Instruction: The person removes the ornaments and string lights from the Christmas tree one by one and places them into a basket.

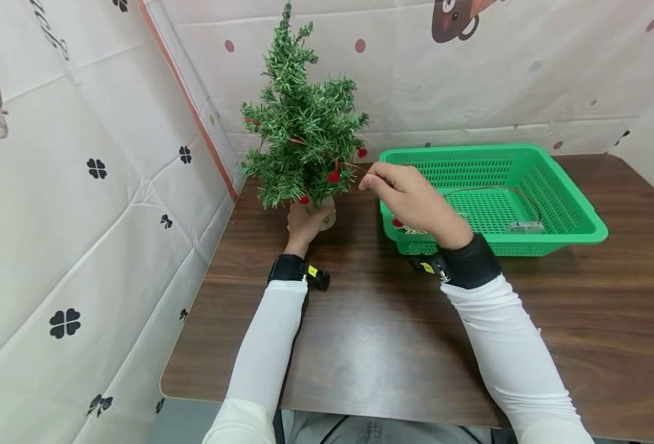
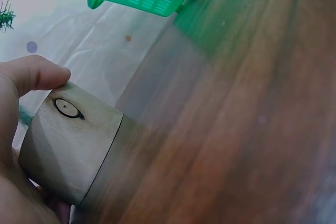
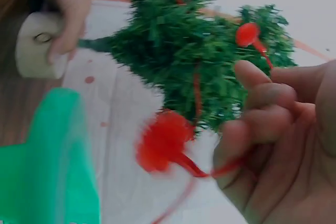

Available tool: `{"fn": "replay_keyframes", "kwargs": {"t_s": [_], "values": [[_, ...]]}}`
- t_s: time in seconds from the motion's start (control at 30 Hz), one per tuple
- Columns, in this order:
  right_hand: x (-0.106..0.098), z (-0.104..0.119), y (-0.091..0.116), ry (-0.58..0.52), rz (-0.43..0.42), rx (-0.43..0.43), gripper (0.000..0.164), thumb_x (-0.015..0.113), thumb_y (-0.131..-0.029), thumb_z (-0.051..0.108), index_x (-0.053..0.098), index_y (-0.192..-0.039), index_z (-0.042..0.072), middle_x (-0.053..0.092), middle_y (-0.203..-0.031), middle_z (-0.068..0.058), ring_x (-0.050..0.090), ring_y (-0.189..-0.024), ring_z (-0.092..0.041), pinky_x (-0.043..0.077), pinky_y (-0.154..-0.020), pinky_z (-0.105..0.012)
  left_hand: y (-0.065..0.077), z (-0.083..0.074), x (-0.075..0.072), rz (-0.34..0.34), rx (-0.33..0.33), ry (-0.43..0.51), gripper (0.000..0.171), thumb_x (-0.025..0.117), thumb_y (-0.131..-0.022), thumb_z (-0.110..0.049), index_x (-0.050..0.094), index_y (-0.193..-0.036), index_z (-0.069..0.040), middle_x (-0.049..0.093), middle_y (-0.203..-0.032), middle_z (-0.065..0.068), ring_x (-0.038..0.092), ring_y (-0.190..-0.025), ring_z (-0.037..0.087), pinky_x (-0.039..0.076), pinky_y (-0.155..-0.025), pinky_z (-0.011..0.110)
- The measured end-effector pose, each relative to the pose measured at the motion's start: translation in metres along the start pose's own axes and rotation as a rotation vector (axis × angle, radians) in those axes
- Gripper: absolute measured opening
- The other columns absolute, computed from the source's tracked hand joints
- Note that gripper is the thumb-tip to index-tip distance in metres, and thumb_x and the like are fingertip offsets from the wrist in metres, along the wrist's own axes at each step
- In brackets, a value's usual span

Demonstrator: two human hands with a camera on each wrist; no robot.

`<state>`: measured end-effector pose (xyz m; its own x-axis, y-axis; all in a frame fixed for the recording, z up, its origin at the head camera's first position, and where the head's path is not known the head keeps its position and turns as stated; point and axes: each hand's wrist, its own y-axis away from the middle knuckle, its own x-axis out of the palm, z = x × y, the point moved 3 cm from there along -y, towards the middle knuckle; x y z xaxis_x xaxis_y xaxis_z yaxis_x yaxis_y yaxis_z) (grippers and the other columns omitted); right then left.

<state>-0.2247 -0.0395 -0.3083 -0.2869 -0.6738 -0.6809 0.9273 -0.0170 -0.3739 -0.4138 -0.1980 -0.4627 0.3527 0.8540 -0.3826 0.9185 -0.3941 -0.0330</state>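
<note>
A small green artificial Christmas tree (image 1: 299, 117) stands at the back left of the table. My left hand (image 1: 303, 223) grips its round wooden base (image 2: 79, 135), thumb along the upper edge. Off the tree's right side, my right hand (image 1: 410, 194) pinches a thin red cord (image 1: 355, 165) that runs from the branches. Fluffy red pom-poms hang on the cord. One large pom-pom (image 3: 164, 141) dangles beside the curled fingers in the right wrist view. A smaller pom-pom (image 3: 248, 35) sits just past the fingertips, and another pom-pom (image 1: 334, 177) shows low among the branches.
A green plastic basket (image 1: 577, 237) stands right of the tree, partly under my right forearm. Inside lie a small clear box (image 1: 525, 227) with a thin wire and, near the left end, a red piece (image 1: 397, 223). Patterned sheeting (image 1: 416, 68) hangs behind the table.
</note>
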Motion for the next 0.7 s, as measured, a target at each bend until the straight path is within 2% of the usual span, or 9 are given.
{"fn": "replay_keyframes", "kwargs": {"t_s": [0.13, 0.2, 0.3, 0.37, 0.4, 0.47, 0.57, 0.67, 0.7], "values": [[-0.012, 0.007, 0.003, -0.063, -0.097, -0.013, 0.035, 0.042, -0.111, 0.030, 0.071, -0.114, 0.011, 0.041, -0.069, -0.008, 0.031, -0.054, -0.023, 0.036, -0.064, -0.032, -0.002, 0.002, -0.001, 0.004, 0.009, 0.033, 0.082, 0.076, -0.088, -0.043, 0.036, -0.153, -0.014, 0.031, -0.161, 0.015, 0.012, -0.156, 0.041, 0.005, -0.126, 0.066], [-0.017, 0.011, 0.005, -0.080, -0.143, -0.016, 0.034, 0.044, -0.110, 0.030, 0.072, -0.114, 0.011, 0.045, -0.070, -0.006, 0.032, -0.053, -0.022, 0.033, -0.061, -0.032, -0.004, 0.003, -0.002, 0.005, 0.002, 0.044, 0.078, 0.077, -0.088, -0.044, 0.039, -0.149, -0.014, 0.036, -0.156, 0.014, 0.017, -0.155, 0.040, 0.005, -0.125, 0.066], [-0.024, 0.018, 0.008, -0.134, -0.212, -0.029, 0.029, 0.050, -0.109, 0.028, 0.073, -0.111, 0.011, 0.051, -0.069, -0.002, 0.032, -0.051, -0.019, 0.031, -0.057, -0.031, -0.007, 0.005, -0.002, -0.002, -0.020, 0.032, 0.065, 0.079, -0.085, -0.048, 0.046, -0.131, -0.014, 0.045, -0.145, 0.014, 0.029, -0.149, 0.039, 0.010, -0.125, 0.065], [-0.029, 0.024, 0.011, -0.184, -0.250, -0.049, 0.025, 0.054, -0.107, 0.026, 0.074, -0.106, 0.010, 0.050, -0.063, 0.001, 0.030, -0.049, -0.018, 0.029, -0.054, -0.031, -0.008, 0.006, -0.003, -0.008, -0.027, 0.015, 0.056, 0.079, -0.084, -0.050, 0.052, -0.121, -0.017, 0.049, -0.140, 0.012, 0.036, -0.145, 0.038, 0.014, -0.124, 0.065], [-0.031, 0.026, 0.012, -0.209, -0.262, -0.064, 0.024, 0.055, -0.106, 0.024, 0.074, -0.104, 0.010, 0.045, -0.059, 0.000, 0.029, -0.048, -0.018, 0.027, -0.052, -0.032, -0.009, 0.006, -0.003, -0.008, -0.026, 0.003, 0.052, 0.079, -0.084, -0.052, 0.054, -0.114, -0.018, 0.051, -0.139, 0.011, 0.038, -0.143, 0.038, 0.016, -0.123, 0.065], [-0.035, 0.030, 0.014, -0.238, -0.273, -0.090, 0.023, 0.057, -0.106, 0.022, 0.075, -0.103, 0.009, 0.038, -0.055, 0.001, 0.027, -0.046, -0.018, 0.024, -0.050, -0.033, -0.010, 0.006, -0.003, -0.004, -0.005, -0.018, 0.047, 0.077, -0.086, -0.052, 0.057, -0.099, -0.011, 0.057, -0.130, 0.014, 0.042, -0.140, 0.039, 0.018, -0.122, 0.067], [-0.039, 0.033, 0.016, -0.247, -0.269, -0.119, 0.021, 0.058, -0.105, 0.021, 0.076, -0.102, 0.009, 0.033, -0.054, 0.002, 0.025, -0.045, -0.017, 0.022, -0.049, -0.033, -0.010, 0.006, -0.004, 0.014, -0.012, -0.004, 0.048, 0.072, -0.089, -0.052, 0.062, -0.112, -0.011, 0.052, -0.144, 0.017, 0.030, -0.148, 0.041, 0.017, -0.122, 0.066], [-0.042, 0.033, 0.017, -0.240, -0.273, -0.134, 0.020, 0.059, -0.105, 0.019, 0.076, -0.102, 0.009, 0.033, -0.054, 0.003, 0.027, -0.045, -0.016, 0.022, -0.048, -0.033, -0.008, 0.006, -0.007, 0.046, -0.050, 0.032, 0.064, 0.067, -0.092, -0.053, 0.052, -0.140, -0.014, 0.031, -0.161, 0.020, 0.009, -0.155, 0.044, 0.015, -0.124, 0.065], [-0.043, 0.034, 0.018, -0.237, -0.275, -0.138, 0.020, 0.059, -0.105, 0.019, 0.076, -0.102, 0.008, 0.034, -0.054, 0.003, 0.027, -0.045, -0.016, 0.023, -0.048, -0.033, -0.007, 0.007, -0.008, 0.055, -0.069, 0.039, 0.069, 0.067, -0.092, -0.054, 0.045, -0.148, -0.019, 0.022, -0.166, 0.018, 0.004, -0.156, 0.045, 0.016, -0.124, 0.064]]}}
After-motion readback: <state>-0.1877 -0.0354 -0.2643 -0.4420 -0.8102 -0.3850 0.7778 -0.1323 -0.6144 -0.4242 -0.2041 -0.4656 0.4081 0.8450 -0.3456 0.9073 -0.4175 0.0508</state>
